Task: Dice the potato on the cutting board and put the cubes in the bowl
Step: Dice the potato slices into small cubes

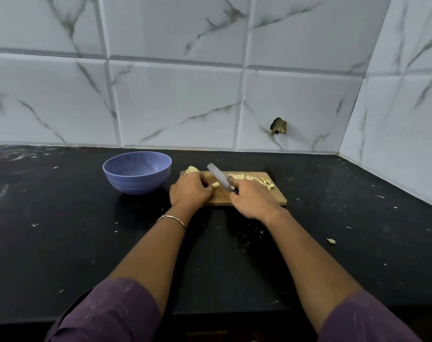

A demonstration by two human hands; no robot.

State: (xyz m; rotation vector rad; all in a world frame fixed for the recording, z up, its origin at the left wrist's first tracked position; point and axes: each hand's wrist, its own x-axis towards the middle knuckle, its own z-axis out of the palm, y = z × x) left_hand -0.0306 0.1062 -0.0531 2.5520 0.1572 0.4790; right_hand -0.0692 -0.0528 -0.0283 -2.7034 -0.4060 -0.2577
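Purple sleeves (pixel 111 312) nearest. Black counter (pixel 62 230), crumb-flecked, under both hands; marble-look tiled wall (pixel 175 99) beyond. Left hand (pixel 190 191) pinches potato piece (pixel 215 185) on cutting board (pixel 271 198); right hand (pixel 252 199) grips knife (pixel 218 178). Cubes (pixel 259 180) beyond right hand. Bowl (pixel 137 172) left of left hand

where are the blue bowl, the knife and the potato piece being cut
round blue bowl (pixel 136 185): head view, front outer wall
grey-bladed knife (pixel 218 176): head view, middle of the blade
pale yellow potato piece (pixel 216 185): head view, its exposed end
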